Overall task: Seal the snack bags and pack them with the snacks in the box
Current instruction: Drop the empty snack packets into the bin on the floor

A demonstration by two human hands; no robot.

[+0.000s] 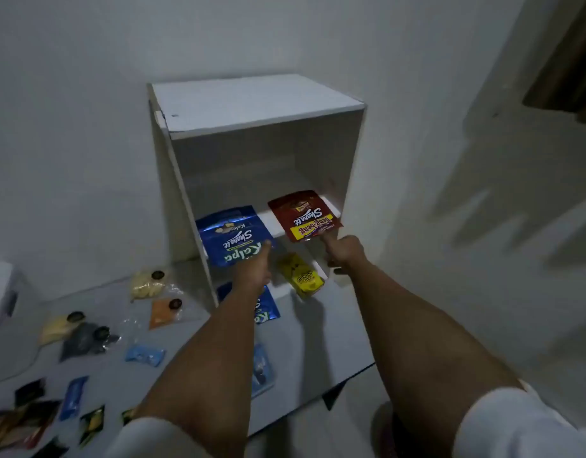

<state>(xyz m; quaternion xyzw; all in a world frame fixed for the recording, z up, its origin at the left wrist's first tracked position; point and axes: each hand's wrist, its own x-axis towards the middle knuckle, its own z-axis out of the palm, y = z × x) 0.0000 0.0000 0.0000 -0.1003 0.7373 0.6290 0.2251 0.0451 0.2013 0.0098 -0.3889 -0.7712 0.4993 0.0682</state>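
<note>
Each hand held a pouch lying half on the box's middle shelf [278, 218], long axis pointing inward: left hand [253, 271] gripped the blue pouch [232, 238], right hand [346, 251] the red pouch [303, 214], both near edges overhanging toward the person.

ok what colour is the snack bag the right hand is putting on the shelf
Dark red with a yellow band, the snack bag at the right hand, clearest in the head view.

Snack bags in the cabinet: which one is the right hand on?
The red bag on the middle shelf, right side; the right hand touches its near edge. The blue bag is at the left hand.
</note>
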